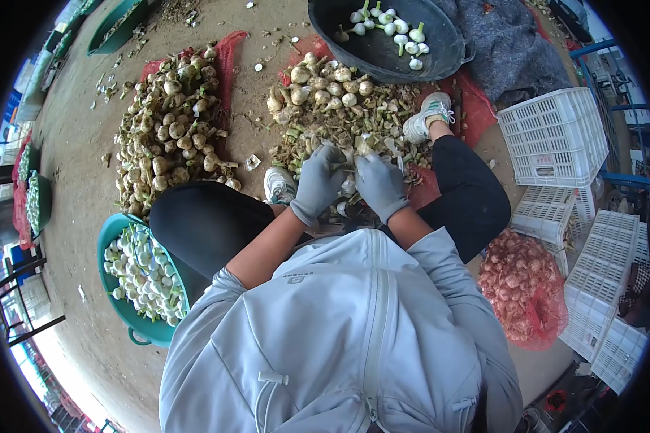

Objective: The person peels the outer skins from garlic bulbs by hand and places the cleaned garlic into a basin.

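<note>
My left hand, in a grey glove, has its fingers curled in above a heap of peelings between my feet. Close beside it, my gloved right hand is closed too. Between the fingertips of both hands is a garlic bulb, mostly covered by the gloves. Loose skins and cut stems lie around and beneath the hands. Just beyond them rests a pile of unpeeled garlic bulbs, dirty and brownish.
A black tub with several clean white bulbs stands ahead. Left lie a larger garlic heap and a green basin of white bulbs. On the right are white crates and a red net bag of garlic.
</note>
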`<state>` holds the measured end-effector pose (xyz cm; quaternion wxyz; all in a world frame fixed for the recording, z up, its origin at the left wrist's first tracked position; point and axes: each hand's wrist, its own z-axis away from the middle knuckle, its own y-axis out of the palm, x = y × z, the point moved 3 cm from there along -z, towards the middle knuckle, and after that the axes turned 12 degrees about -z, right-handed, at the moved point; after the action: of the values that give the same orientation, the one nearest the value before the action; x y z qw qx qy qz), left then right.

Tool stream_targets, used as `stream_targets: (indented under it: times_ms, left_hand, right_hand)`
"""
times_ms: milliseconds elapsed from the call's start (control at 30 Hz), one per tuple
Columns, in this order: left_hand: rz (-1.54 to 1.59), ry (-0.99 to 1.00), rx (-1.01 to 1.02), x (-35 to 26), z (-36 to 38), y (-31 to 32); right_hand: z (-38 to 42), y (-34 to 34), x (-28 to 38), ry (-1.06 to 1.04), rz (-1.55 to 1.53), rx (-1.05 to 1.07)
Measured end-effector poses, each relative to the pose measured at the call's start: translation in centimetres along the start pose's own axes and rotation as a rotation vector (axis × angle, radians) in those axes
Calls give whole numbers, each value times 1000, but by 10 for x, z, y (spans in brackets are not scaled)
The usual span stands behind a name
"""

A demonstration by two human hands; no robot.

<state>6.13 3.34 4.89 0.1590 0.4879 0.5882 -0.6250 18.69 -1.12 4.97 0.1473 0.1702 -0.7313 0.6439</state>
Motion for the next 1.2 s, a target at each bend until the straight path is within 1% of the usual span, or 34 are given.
stream_targets:
  times_ms: [100, 167, 200, 233, 267, 300, 333, 367, 400, 433, 467, 533, 567, 600, 667, 700, 733, 767, 833, 867, 900, 933, 967, 1033, 1067, 1133, 1167, 1200]
  left_hand:
    - [-54, -23, 36, 7, 5, 5]
    - [177, -148, 69, 27, 7, 17]
    - [176, -147, 69, 30, 6, 16]
    - [332, -181, 69, 34, 6, 15]
    - [487, -215, 71, 38, 7, 15]
    - [610, -216, 86, 35, 6, 11]
    - [607, -215, 88, 34, 5, 6]
    - [660, -278, 108, 34, 4, 2]
    - [713, -341, 128, 33, 3, 0]
    - [692, -377, 87, 30, 2, -4]
    - [711, -371, 84, 34, -1, -4]
    - [798, -368, 72, 38, -8, -4]
    - [861, -424, 43, 40, -13, -1]
    - [925, -479, 11, 45, -19, 5]
    - [977, -480, 38, 54, -47, 14]
    - [941, -403, 92, 58, -70, 19]
    - [1020, -397, 70, 63, -97, 25]
    - [1007, -398, 82, 46, -124, 23]
    - [1166, -293, 80, 26, -173, 22]
    - [1153, -229, 42, 27, -193, 26]
    - [1027, -223, 4, 45, -209, 36]
    - [872, -282, 30, 47, -211, 35]
    - [681, -336, 57, 85, -216, 51]
    - [94, -372, 93, 155, -204, 72]
    - [-299, -366, 183, 152, -194, 60]
    - [-637, -411, 145, 180, -188, 57]
    - [-695, -452, 197, 191, -189, 58]
    - [-751, -495, 251, 194, -190, 55]
  right_hand:
    - [-4, 2, -1, -51, 34, 20]
    - [-9, 6, -11, -17, 9, 0]
    - [-12, 4, -17, 20, -97, -59]
    - [-15, 1, -25, 56, -204, -116]
    - [-18, 1, -36, 143, -289, -107]
    - [-20, 1, -46, 161, -278, -131]
    - [-22, 3, -58, 177, -266, -157]
    - [-21, 15, -78, 190, -306, -179]
    - [-21, 17, -90, 322, -223, -12]
    - [-19, 19, -101, 451, -138, 156]
    - [-14, 30, -116, 532, -133, 280]
    - [-4, 47, -124, 538, -63, 454]
    - [-1, 56, -124, 529, -87, 509]
    - [-1, 56, -115, 472, -121, 490]
    - [-4, 62, -105, 361, -178, 439]
    - [-7, 60, -98, 394, -212, 441]
    - [-9, 58, -93, 429, -248, 442]
    - [-9, 60, -93, 414, -249, 457]
    - [-7, 74, -101, 369, -272, 463]
    - [-6, 76, -101, 377, -256, 462]
    - [-7, 74, -99, 367, -268, 467]
    - [-9, 70, -96, 355, -282, 473]
    - [-9, 68, -94, 339, -318, 450]
    - [-13, 60, -84, 341, -326, 524]
    - [-12, 69, -86, 334, -339, 547]
    - [-15, 62, -71, 296, -416, 535]
    - [-13, 69, -67, 223, -488, 464]
    - [-16, 64, -59, 233, -490, 510]
